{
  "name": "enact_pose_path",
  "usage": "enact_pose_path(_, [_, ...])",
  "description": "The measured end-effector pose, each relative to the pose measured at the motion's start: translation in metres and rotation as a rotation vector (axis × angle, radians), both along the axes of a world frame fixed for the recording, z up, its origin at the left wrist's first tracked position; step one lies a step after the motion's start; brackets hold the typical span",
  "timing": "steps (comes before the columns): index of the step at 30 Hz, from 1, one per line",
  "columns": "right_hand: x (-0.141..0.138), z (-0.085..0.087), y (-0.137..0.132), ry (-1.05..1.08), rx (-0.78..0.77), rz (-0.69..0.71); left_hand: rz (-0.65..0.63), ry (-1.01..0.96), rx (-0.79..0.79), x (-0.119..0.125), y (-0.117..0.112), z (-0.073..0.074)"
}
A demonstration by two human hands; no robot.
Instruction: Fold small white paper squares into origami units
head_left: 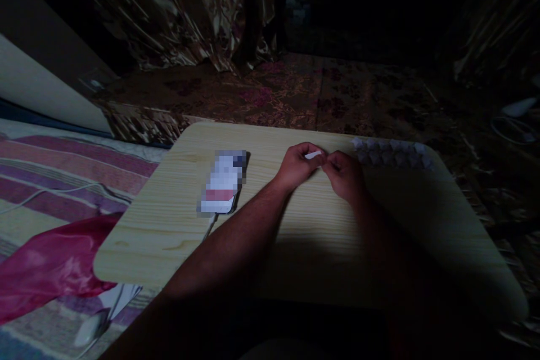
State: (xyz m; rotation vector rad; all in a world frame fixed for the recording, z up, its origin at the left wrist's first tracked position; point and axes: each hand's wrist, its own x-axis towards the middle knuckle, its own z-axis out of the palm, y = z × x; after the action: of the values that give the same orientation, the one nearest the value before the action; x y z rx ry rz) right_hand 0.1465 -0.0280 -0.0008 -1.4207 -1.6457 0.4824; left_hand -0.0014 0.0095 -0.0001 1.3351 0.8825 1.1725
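Observation:
My left hand (297, 166) and my right hand (345, 175) meet over the far middle of a light wooden table (169, 225). Both are closed in a pinch on a small white strip of paper (314, 154), which shows between the left fingers. Just right of my hands, several small folded paper pieces (392, 153) lie in rows near the table's far edge. A phone (223, 181) with a lit screen lies flat to the left of my left hand, with a cable running off the near edge.
A red plastic bag (50, 261) lies on a striped cloth (63, 169) left of the table. Shiny patterned curtains (169, 11) hang behind. A dark patterned carpet (316, 90) lies beyond the table. The room is very dim.

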Motion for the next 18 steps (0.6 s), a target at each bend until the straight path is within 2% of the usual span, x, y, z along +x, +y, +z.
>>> enact_pose_path(4, [-0.0002, -0.0026, -0.0002, 0.016, 0.027, 0.024, -0.026, -0.011, -0.030, -0.0016, 0.0014, 0.0003])
enact_pose_path(9, [-0.0025, -0.0032, -0.0014, 0.037, 0.029, 0.023, -0.045, -0.116, -0.135, -0.0005, 0.0008, 0.0027])
enact_pose_path(18, [-0.0049, 0.0012, -0.0008, 0.058, 0.025, 0.061, -0.022, -0.248, -0.204, 0.0002, -0.0015, 0.0063])
